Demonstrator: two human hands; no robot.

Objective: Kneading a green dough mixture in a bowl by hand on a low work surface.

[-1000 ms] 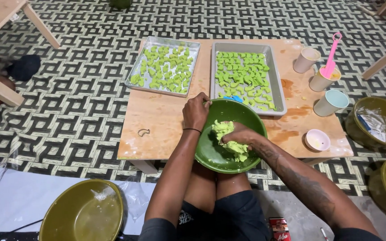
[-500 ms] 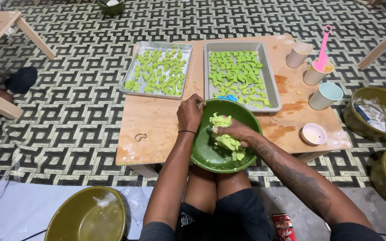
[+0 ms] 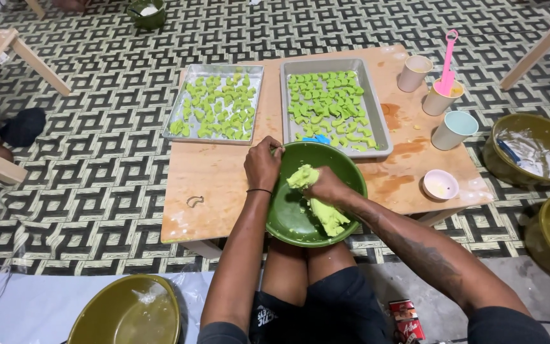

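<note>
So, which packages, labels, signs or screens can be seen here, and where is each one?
Small packet: on the floor at the bottom edge, beside the person's right thigh; flat, rectangular, red with dark and white print.
Print on the shorts: small white mark on dark cloth, by the left thigh.
No signs or screens show.

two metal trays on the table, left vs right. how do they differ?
The left tray holds loosely scattered green pieces, with bare metal along its top edge; the right tray holds pieces packed in closer rows. The left tray sits clear of the green bowl; the right tray's near edge meets the bowl's rim, by a blue item. Both are rectangular, metal, and flat on the wooden table.
</note>
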